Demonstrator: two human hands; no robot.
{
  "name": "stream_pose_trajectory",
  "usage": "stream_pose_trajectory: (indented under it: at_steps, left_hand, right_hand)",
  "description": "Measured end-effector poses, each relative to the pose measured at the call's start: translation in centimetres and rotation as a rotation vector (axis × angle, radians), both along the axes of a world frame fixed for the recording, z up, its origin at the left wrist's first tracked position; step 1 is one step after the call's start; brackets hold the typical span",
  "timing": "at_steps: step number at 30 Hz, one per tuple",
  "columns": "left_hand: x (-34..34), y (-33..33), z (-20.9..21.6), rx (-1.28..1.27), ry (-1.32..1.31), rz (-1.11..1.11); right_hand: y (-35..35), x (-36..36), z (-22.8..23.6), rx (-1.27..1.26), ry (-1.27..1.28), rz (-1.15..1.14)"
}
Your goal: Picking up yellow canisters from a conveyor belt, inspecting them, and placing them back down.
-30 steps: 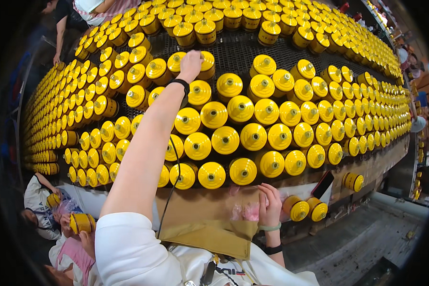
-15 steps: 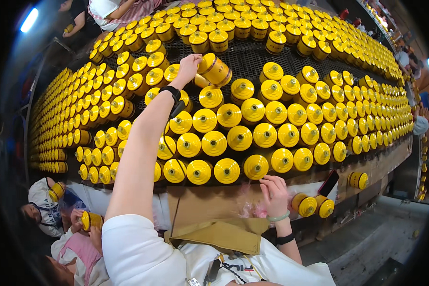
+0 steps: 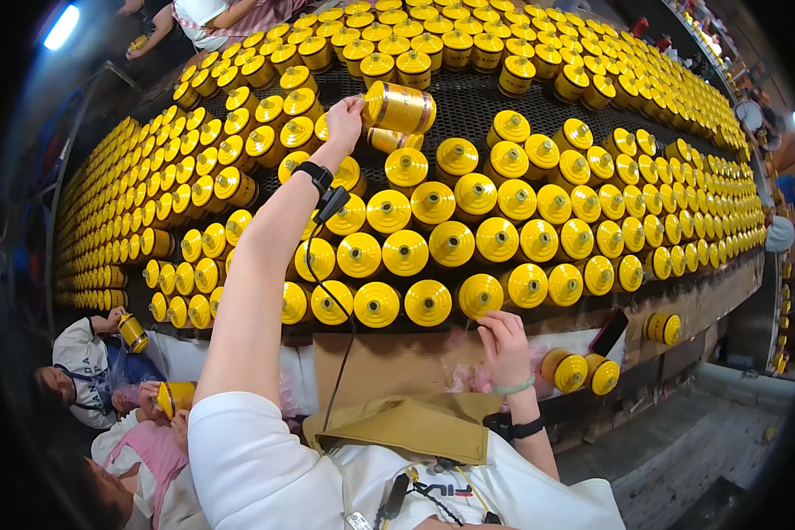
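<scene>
Left hand (image 3: 344,124): fingers pinched on the lid end of a yellow canister (image 3: 404,108), which is tipped on its side over the dark mesh surface (image 3: 468,108), beyond the near rows. Right hand (image 3: 506,352): at the near edge, fingers loosely curled beside a standing canister (image 3: 481,296); any grip there cannot be determined.

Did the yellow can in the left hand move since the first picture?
Yes. Judged against the standing cans behind it, the yellow can in the left hand has tipped sideways and shifted up the picture, closer to them.
</scene>
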State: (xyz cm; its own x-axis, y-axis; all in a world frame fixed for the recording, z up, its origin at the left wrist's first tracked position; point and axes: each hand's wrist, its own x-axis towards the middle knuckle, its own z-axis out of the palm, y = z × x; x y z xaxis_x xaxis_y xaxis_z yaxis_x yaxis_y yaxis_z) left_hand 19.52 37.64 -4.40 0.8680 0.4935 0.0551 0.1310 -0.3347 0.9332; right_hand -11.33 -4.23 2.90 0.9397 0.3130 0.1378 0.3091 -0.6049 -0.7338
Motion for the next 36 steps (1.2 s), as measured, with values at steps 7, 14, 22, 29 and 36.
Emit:
stream_pose_trajectory:
  at_steps: [7,14,22,29,36]
  left_hand:
    - [-5.9,-2.7,7.7,-0.567,-0.137,0.093]
    - [-22.3,-6.5,14.5,-0.493,-0.157,0.155]
    - [-38.1,-11.6,17.0,-0.625,-0.092,0.05]
    - [-44.5,-11.3,18.7,-0.093,-0.332,-0.25]
    - [-48.6,-10.6,18.7,-0.379,-0.226,-0.187]
  right_hand:
    - [1.2,-0.5,0.8,0.028,-0.038,0.045]
    - [4.1,0.5,4.6,0.317,0.02,0.03]
    - [9.2,-1.6,10.1,1.071,0.468,0.281]
    - [9.3,-7.7,8.2,1.312,1.05,0.356]
    - [10.1,-9.3,12.7,0.493,0.008,0.453]
